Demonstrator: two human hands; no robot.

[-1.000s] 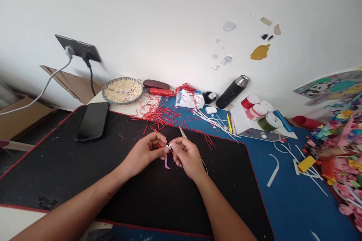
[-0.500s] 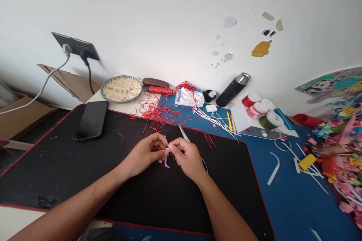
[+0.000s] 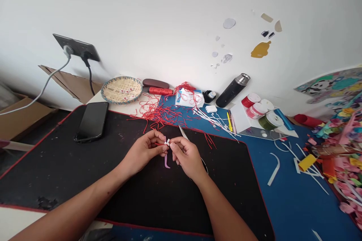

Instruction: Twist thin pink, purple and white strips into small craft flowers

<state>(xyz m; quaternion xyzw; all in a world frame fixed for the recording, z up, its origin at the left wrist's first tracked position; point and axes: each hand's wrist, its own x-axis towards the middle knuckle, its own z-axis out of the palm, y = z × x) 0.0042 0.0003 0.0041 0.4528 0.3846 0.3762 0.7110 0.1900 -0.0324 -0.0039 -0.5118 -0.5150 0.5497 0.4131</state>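
Note:
My left hand (image 3: 147,147) is closed, thumb and forefinger pinching a red cord (image 3: 160,144). Beside those fingertips sits a small white knotted piece (image 3: 167,142) on the cord. My right hand (image 3: 186,156) pinches the other side of it, so the two hands nearly meet. A thin purple strip (image 3: 166,161) with a bent lower end shows below the fingers; whether it is held or lies on the mat I cannot tell. Scissors (image 3: 183,132) lie just behind my right hand, which partly covers them.
Many cut red cords (image 3: 158,113) and several white cords (image 3: 210,118) lie behind the black mat (image 3: 135,196). A phone (image 3: 92,121) rests at left, near a woven basket (image 3: 121,89). Toward the wall are a black flask (image 3: 233,90) and thread spools (image 3: 256,111).
The white piece and red cord between my fingers now show more plainly. My fingertips have shifted slightly up and turned the piece; both hands stay in nearly the same place.

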